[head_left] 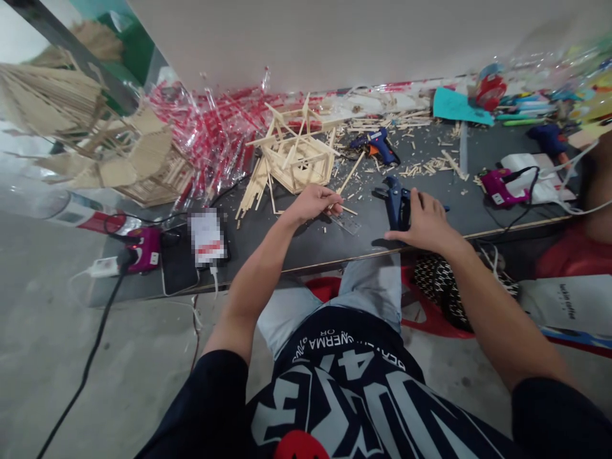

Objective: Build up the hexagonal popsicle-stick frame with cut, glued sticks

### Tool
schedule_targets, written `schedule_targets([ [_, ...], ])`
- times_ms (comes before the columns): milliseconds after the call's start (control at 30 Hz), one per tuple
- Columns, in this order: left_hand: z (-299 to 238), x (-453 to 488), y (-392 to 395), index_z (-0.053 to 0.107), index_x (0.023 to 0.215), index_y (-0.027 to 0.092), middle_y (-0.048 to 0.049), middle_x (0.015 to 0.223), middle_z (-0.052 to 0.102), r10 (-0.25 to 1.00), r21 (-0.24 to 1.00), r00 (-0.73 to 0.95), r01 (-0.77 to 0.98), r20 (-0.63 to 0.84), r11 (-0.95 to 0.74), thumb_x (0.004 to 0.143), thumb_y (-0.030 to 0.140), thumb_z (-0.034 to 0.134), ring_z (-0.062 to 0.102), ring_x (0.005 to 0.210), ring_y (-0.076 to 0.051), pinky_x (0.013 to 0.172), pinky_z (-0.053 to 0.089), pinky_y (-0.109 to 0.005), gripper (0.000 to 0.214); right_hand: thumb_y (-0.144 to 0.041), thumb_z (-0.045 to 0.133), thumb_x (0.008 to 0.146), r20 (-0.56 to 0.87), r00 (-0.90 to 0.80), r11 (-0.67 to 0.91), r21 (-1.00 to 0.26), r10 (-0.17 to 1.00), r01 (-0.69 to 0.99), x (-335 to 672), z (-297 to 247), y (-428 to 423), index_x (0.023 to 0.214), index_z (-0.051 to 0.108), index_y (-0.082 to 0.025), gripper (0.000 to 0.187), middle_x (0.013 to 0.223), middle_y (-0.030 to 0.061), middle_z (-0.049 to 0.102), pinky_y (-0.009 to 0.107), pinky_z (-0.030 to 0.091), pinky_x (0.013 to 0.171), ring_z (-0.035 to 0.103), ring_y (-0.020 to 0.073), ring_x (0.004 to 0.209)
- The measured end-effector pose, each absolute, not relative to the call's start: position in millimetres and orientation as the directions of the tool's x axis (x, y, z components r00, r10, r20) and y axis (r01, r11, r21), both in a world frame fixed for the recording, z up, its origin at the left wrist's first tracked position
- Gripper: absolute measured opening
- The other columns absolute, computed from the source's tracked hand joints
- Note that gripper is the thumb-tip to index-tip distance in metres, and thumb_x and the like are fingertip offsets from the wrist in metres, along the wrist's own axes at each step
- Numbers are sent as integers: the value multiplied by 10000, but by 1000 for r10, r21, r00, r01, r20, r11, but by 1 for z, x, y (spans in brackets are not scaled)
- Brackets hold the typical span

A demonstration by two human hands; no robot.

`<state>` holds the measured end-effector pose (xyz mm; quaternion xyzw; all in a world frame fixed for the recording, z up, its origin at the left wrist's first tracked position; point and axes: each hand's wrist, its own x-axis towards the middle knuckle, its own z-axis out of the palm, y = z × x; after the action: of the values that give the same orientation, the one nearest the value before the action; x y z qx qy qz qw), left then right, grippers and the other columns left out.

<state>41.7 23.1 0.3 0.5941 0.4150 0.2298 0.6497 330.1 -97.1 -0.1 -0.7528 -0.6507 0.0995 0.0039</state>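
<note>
My left hand (314, 203) is closed in a pinch on a thin wooden stick (352, 172), which slants up to the right from the fingers. Just below those fingers a small clear ruler-like strip (348, 223) lies on the dark table. Fingers apart, my right hand (428, 220) is over the handle end of a dark blue hand cutter (394, 203); whether it touches the handles I cannot tell. Behind my left hand stands a framework of wooden sticks (301, 159), with loose sticks (253, 191) leaning at its left. A blue glue gun (381, 145) lies beyond the cutter.
Wood offcuts (425, 167) litter the table (296, 245). To the left are a large wooden-stick model (138, 153), red-and-clear plastic wrappers (205, 127), a phone (207, 239) and a purple power strip (143, 250). Another purple power strip (505, 187) and a person's arm (597, 178) are at right.
</note>
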Motion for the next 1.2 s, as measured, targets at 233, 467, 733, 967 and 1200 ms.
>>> schedule_targets([
  [233,-1,38,23,806,780,124,-89,755,803,770,965,586,206,-252,159,961,172,738,729,643,-115,692,566,-257,200,-771,660,938,-236,223,-242,-53,946,969,330,0,-93,1731,210,79,1247,1753,444,286,664,299,1316,299,566,1655],
  [467,1,37,22,810,822,110,-97,783,816,760,962,593,213,-267,171,1001,148,697,723,644,-115,692,574,-257,214,-300,456,1084,-138,189,-175,104,972,979,328,14,-84,1544,466,153,645,1496,462,557,610,441,1180,583,520,1411],
  [733,2,39,22,804,835,87,-115,783,818,771,951,560,237,-302,199,1010,121,692,717,610,-115,679,567,-271,210,-279,492,1054,-385,169,-203,-49,907,978,305,50,-84,1098,703,-138,258,1100,226,765,340,522,856,745,338,1034],
  [967,6,42,20,762,781,115,-57,696,777,779,940,534,265,-330,217,1018,90,668,710,564,-108,624,554,-237,256,-349,550,1064,-538,-36,-179,-342,842,923,273,63,-82,825,555,-237,264,941,109,771,296,452,710,694,239,834],
  [1200,5,43,17,736,710,119,-85,718,796,762,939,564,296,-320,175,1012,138,730,705,566,-115,636,589,-243,302,-324,514,1055,-492,-117,-104,-398,863,912,256,69,-73,785,523,-237,284,840,84,727,296,422,664,618,207,733],
])
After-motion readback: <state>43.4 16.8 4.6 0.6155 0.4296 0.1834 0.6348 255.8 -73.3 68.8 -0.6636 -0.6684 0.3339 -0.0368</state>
